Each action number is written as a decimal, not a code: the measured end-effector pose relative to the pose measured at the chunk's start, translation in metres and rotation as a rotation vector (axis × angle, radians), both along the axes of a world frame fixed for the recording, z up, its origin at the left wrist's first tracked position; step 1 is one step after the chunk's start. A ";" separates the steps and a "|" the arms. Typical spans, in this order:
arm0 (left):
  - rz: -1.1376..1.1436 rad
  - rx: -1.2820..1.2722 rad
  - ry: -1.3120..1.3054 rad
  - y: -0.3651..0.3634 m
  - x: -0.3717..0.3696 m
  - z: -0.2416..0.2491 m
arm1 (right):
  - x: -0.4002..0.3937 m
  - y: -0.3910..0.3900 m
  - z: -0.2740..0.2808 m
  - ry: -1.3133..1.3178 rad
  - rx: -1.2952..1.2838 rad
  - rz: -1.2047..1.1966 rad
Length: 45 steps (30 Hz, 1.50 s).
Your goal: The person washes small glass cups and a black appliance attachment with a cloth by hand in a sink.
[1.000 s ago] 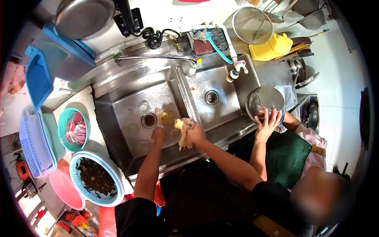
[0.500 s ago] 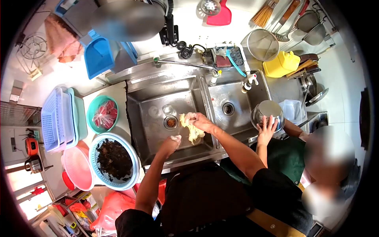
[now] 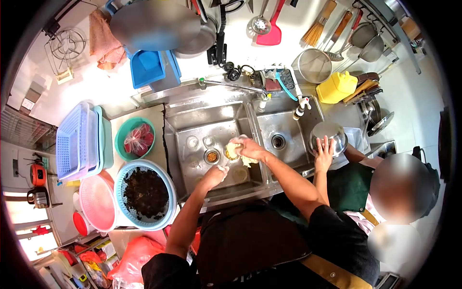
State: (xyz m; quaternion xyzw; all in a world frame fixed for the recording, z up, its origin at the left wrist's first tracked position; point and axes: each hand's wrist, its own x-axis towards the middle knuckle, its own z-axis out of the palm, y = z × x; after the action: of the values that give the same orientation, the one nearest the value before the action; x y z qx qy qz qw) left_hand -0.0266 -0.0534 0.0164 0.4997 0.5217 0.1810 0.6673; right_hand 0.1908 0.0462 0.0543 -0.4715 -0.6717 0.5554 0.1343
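My right hand (image 3: pixel 250 147) is closed on a limp, pale yellow, ragged cloth-like bundle (image 3: pixel 248 161) above the left basin of the steel sink (image 3: pixel 199 121). Part of the bundle hangs below the fingers. Lower and to the left, my left hand (image 3: pixel 214 176) has its fingers curled together, apart from the bundle. Something whitish shows at its fingertips, too small to name. Beneath the hands, the basin's drain (image 3: pixel 211 156) has yellow-orange bits in it.
Left of the sink stand a blue basket (image 3: pixel 173 192) of dark, wet-looking stuff and a green bowl (image 3: pixel 118 139) with a plastic bag. At right, a co-worker's hand (image 3: pixel 325 151) rests on a metal bowl (image 3: pixel 335 131). A tap (image 3: pixel 233 86) reaches over the sink.
The view has shifted, so the surroundings sit differently in the frame. The yellow bundle, stretched out below my right hand before, is now more gathered up. Both hands stay over the left basin.
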 end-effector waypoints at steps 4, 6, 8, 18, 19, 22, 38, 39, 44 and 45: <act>-0.233 0.368 0.488 0.006 -0.005 -0.025 | -0.004 -0.004 -0.005 -0.377 0.244 0.438; -0.212 0.252 0.637 0.008 0.003 0.049 | -0.017 -0.010 0.028 -0.502 0.159 0.575; -0.250 0.230 0.699 0.013 0.003 0.031 | -0.022 -0.013 0.040 -0.549 0.110 0.636; -0.065 0.222 0.647 0.013 -0.001 0.053 | -0.011 -0.017 0.007 -0.503 0.303 0.433; -0.028 0.210 0.631 0.012 -0.003 0.055 | -0.012 -0.018 0.008 -0.499 0.346 0.408; 0.202 0.306 0.442 0.008 -0.010 0.008 | -0.014 -0.023 0.012 -0.439 0.429 0.172; 0.269 0.195 0.482 0.019 0.009 0.048 | -0.004 -0.002 -0.001 -0.503 0.527 0.268; 0.336 0.203 0.464 0.019 0.011 0.044 | -0.007 -0.001 0.011 -0.467 0.540 0.191; 0.698 0.122 -0.297 0.014 0.031 -0.013 | -0.026 -0.022 0.008 -0.108 0.597 -0.495; 0.705 -0.055 -0.346 0.007 0.041 0.017 | -0.033 -0.026 0.005 0.058 0.505 -0.625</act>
State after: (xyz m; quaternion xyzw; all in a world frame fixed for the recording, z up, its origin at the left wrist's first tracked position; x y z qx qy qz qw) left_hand 0.0140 -0.0463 0.0334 0.2338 0.5459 0.4667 0.6554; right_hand 0.1575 0.0199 0.0589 -0.5895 -0.6072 0.3183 0.4271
